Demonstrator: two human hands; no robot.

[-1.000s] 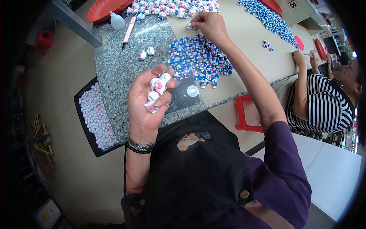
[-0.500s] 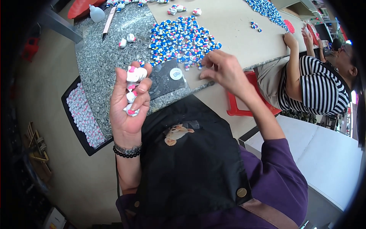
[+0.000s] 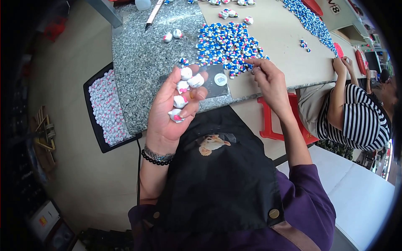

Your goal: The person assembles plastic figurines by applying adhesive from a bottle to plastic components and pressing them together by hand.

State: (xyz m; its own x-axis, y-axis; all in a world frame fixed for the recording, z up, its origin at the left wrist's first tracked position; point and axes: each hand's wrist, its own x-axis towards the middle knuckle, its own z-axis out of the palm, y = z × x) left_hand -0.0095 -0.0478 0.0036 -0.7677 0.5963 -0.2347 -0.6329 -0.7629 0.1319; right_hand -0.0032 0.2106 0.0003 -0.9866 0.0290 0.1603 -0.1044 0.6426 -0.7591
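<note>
Several white cat-shaped figurine heads with pink bows rest in my left hand, its palm turned up and fingers curled around them. My right hand is at the near right edge of a pile of small blue-and-white figurine bodies. Its thumb and forefinger come together over a small pale bit that I cannot make out. Between the hands lies a dark flat slab, with a round white cap on it.
A black tray full of white-and-pink heads is at the counter's left. Two loose heads and a pen lie on the granite counter. More blue bodies lie far right. A person in a striped top sits beside a red stool.
The view has shifted, so the counter appears further right. My left hand has tilted, showing more of the heads. My right hand's fingers have drawn together at the pile's edge.
</note>
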